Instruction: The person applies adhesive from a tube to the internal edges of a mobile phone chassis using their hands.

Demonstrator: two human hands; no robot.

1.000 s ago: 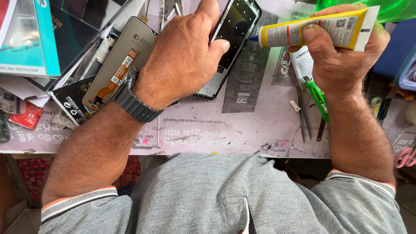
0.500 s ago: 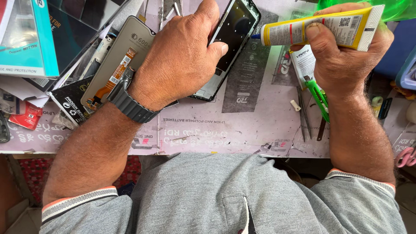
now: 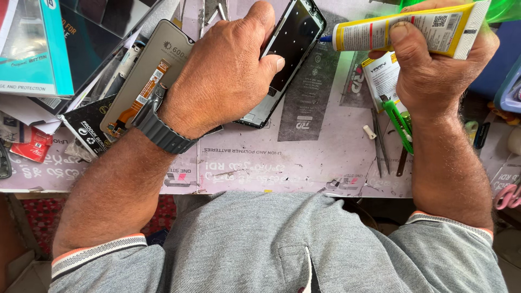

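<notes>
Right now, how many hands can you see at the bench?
2: the left hand grips the phone frame; the right hand grips the yellow tube. No other hands show.

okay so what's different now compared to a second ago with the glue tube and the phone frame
Very little. The right hand has tipped the yellow glue tube slightly, so its blue nozzle sits a touch higher at the upper right edge of the phone frame. The left hand keeps its grip on the frame. The green cutter and tweezers have not moved.
</notes>
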